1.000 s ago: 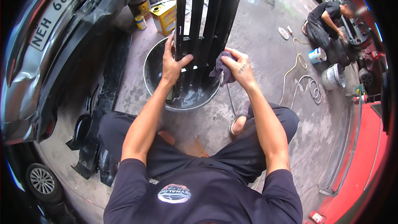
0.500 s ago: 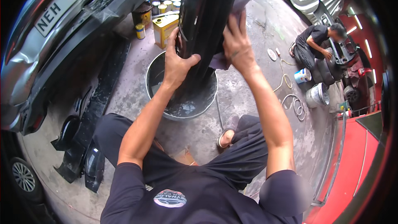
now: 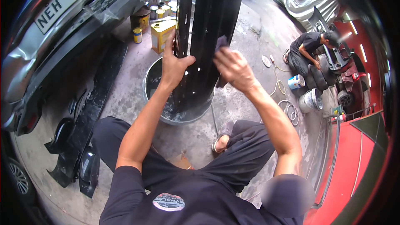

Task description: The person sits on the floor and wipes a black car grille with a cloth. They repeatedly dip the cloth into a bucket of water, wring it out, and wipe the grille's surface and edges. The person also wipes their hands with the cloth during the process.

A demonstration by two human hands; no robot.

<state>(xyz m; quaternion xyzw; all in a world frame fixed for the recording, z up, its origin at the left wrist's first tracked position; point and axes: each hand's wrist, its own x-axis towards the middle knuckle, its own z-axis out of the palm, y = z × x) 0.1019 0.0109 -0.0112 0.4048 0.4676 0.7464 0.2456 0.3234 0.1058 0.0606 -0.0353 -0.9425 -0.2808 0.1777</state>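
Observation:
A long black car body panel stands upright before me, its lower end inside a round bucket with wet-looking sides. My left hand grips the panel's left edge, thumb on the front face and fingers round the side. Against the panel's right edge presses my right hand, somewhat blurred by motion. It holds a thin purplish-grey sheet, whose end sticks out past the fingertips; whether paper or cloth, I cannot tell. The panel's top runs out of view.
Paint cans and a yellow tin stand beyond the bucket. A silver car's rear and black trim parts are at left. At right, another person crouches by buckets, a hose and a red panel.
My right hand has slid down toward me along the panel with the sheet. The panel has turned slightly, showing more of its slotted left side. My left hand keeps its grip.

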